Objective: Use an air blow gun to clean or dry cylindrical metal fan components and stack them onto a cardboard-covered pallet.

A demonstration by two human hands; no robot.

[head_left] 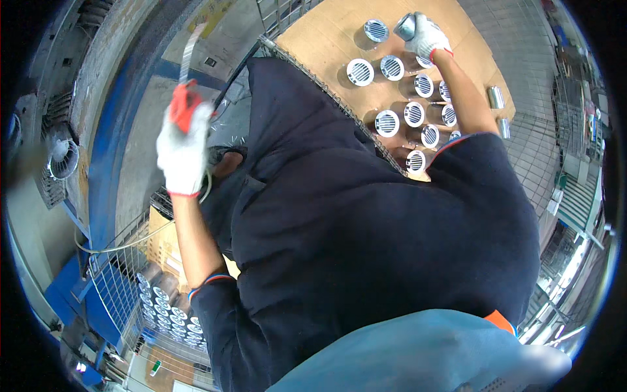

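Note:
My left hand [185, 147], in a white knit glove with a red cuff, is closed round a red air blow gun [185, 108]. Its long thin silvery nozzle points up and away, blurred by motion. A pale hose [140, 242] runs from near that wrist down to the left. At the far side of a cardboard sheet [326, 36], my gloved right hand [428, 38] grips a shiny metal cylinder [405, 27], held tilted. Several like cylinders with slotted ends [391, 68] stand on the cardboard, nearest to my right hand and forearm.
A wire cage edge [339, 104] borders the cardboard. Two cylinders [496, 97] lie at its right edge. Lower left, a wire basket [117, 281] holds several stacked cylinders [163, 304]. Blue-edged machinery [108, 130] curves along the left; tiled floor [516, 52] shows at the right.

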